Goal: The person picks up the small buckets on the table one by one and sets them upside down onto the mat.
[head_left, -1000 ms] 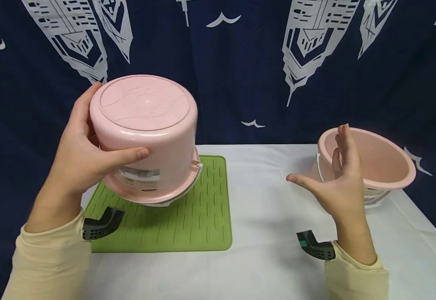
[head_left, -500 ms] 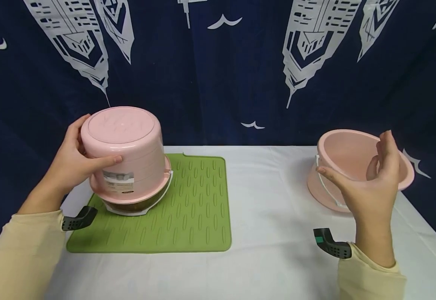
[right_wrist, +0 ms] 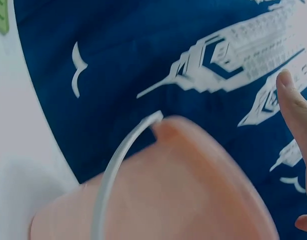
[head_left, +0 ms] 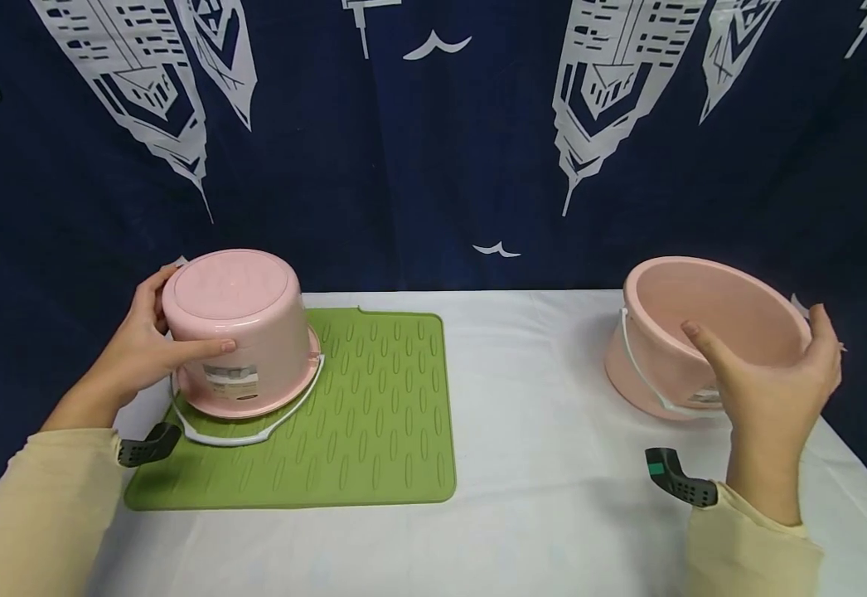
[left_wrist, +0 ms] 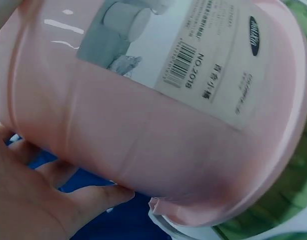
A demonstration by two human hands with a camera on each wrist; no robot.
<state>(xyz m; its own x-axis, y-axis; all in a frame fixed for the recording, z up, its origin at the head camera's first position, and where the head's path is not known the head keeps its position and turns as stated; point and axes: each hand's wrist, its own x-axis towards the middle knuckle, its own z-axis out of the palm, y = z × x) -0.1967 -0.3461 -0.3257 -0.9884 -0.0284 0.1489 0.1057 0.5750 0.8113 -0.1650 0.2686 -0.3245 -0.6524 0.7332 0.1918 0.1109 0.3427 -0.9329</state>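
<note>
Cupping the tilted pink plastic bucket [head_left: 702,332] by its near rim, the right hand [head_left: 772,390] spreads its fingers; the left hand [head_left: 146,348] grips the upturned pink plastic bucket [head_left: 235,332] on the green ribbed silicone mat [head_left: 374,414].

On the paper label [left_wrist: 193,55] stuck to the wall of the upturned pink bucket [left_wrist: 143,135], "NO.2018" is printed beside a barcode. The small Chinese characters and the white wording in the dark blue oval cannot be read.

Staged recording setup, not a lived-in room. Dark blue curtain [head_left: 433,166] printed with white skyscrapers and birds hangs as backdrop behind a tabletop [head_left: 538,431] under a white cloth. Green silicone mat [head_left: 374,414] on it.
</note>
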